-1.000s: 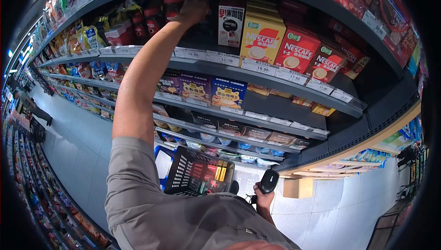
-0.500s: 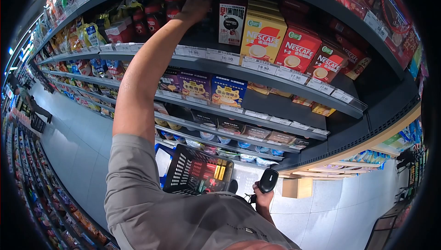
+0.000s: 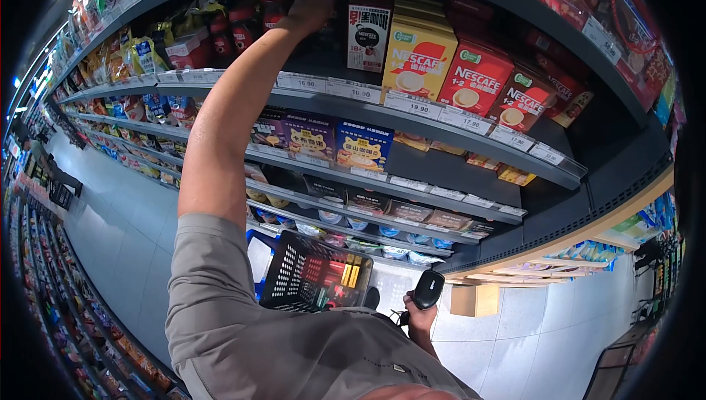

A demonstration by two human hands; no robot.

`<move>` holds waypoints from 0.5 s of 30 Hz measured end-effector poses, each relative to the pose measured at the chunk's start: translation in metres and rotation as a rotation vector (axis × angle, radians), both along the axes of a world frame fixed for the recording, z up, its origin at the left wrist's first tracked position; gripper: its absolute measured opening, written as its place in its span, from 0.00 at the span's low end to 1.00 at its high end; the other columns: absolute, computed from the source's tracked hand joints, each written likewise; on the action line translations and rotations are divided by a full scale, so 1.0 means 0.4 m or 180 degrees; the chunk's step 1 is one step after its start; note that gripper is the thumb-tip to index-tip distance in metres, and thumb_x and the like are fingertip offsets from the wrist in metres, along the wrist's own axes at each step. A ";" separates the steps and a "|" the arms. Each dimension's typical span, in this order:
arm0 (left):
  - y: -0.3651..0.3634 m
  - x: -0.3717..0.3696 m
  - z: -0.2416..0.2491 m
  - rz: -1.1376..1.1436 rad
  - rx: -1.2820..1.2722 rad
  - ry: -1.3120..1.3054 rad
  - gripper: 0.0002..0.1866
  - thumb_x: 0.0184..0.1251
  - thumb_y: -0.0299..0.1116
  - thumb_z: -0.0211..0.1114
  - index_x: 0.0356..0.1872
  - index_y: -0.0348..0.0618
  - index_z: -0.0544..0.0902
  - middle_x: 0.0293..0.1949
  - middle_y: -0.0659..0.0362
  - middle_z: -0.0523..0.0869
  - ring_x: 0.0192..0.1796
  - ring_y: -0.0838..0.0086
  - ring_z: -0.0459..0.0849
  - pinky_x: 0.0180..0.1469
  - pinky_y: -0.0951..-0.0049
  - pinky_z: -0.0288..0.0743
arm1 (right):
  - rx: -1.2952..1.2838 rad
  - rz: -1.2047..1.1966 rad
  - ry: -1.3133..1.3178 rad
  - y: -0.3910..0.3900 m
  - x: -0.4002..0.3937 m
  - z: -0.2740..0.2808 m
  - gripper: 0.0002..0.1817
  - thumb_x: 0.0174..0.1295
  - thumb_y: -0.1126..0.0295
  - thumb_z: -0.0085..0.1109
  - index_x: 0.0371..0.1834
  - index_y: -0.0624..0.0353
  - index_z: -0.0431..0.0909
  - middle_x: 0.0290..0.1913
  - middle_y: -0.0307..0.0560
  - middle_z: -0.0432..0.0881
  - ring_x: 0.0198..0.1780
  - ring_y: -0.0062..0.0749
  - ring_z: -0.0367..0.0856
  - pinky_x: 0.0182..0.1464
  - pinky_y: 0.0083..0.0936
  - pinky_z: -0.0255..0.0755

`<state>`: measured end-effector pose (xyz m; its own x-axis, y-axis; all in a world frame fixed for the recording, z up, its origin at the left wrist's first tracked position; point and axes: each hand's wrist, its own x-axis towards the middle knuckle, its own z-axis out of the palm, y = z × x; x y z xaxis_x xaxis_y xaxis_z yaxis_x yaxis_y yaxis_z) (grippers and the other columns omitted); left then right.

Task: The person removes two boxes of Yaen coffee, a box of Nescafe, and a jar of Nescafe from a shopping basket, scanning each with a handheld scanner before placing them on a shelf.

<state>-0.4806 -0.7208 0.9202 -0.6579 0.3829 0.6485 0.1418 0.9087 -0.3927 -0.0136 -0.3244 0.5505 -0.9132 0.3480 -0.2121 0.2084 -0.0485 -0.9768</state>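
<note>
Currently my left hand is inside shelf, beside red-lidded jar, grasp I cannot tell; my right hand grips black device

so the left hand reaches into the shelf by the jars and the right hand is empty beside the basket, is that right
The right hand isn't empty: the head view shows it holding a black device beside the basket. The left hand does reach into the shelf by the jars.
</note>
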 end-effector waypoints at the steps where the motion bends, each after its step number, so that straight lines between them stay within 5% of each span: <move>1: -0.004 -0.008 -0.005 -0.0031 -0.0010 0.0075 0.28 0.61 0.36 0.64 0.63 0.43 0.69 0.60 0.50 0.76 0.65 0.58 0.72 0.64 0.47 0.62 | -0.0022 -0.0012 -0.0011 0.001 0.000 -0.003 0.09 0.50 0.80 0.66 0.36 0.63 0.80 0.33 0.42 0.83 0.31 0.23 0.78 0.35 0.23 0.72; 15: -0.004 0.012 -0.024 -0.0045 0.0069 0.0187 0.31 0.59 0.36 0.65 0.63 0.41 0.67 0.61 0.50 0.76 0.65 0.58 0.72 0.63 0.47 0.62 | 0.0107 -0.0009 -0.0090 -0.011 -0.003 0.010 0.08 0.51 0.80 0.66 0.35 0.63 0.80 0.33 0.41 0.82 0.32 0.23 0.78 0.36 0.24 0.72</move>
